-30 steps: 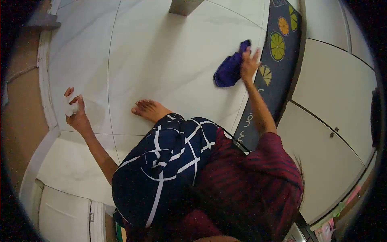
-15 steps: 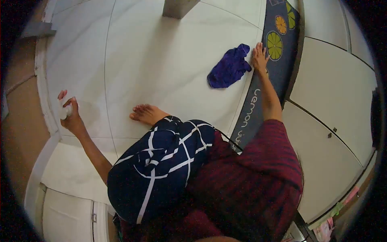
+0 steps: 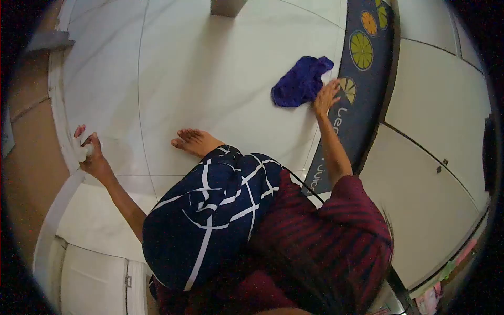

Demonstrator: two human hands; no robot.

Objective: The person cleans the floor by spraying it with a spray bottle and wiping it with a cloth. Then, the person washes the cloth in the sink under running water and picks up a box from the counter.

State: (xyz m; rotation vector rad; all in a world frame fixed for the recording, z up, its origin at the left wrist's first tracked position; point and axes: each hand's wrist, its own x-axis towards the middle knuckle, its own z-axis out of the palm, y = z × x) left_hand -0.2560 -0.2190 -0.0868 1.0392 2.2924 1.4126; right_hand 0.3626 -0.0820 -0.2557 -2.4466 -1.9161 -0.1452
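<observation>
My left hand [image 3: 95, 160] grips a small white bottle-like object [image 3: 85, 151] at the far left, low over the pale floor. Most of that object is hidden by my fingers, so its exact kind is unclear. On the right, my right hand [image 3: 326, 98] is open with its fingers stretched out, by the left edge of the dark floor mat [image 3: 328, 152]. A crumpled purple-blue cloth [image 3: 299, 84] lies on the tiles just left of that hand; whether they touch is hard to tell.
White floor tiles [image 3: 178, 79] surround my bare foot [image 3: 197, 142]. A grey post [image 3: 227, 6] stands at the top. White cabinet doors [image 3: 436, 94] line the right side, and a brown panel [image 3: 31, 142] with a white frame borders the left.
My right hand has moved off the mat, down and to the left, toward the cloth. My left hand keeps its hold on the white object. The view has shifted slightly.
</observation>
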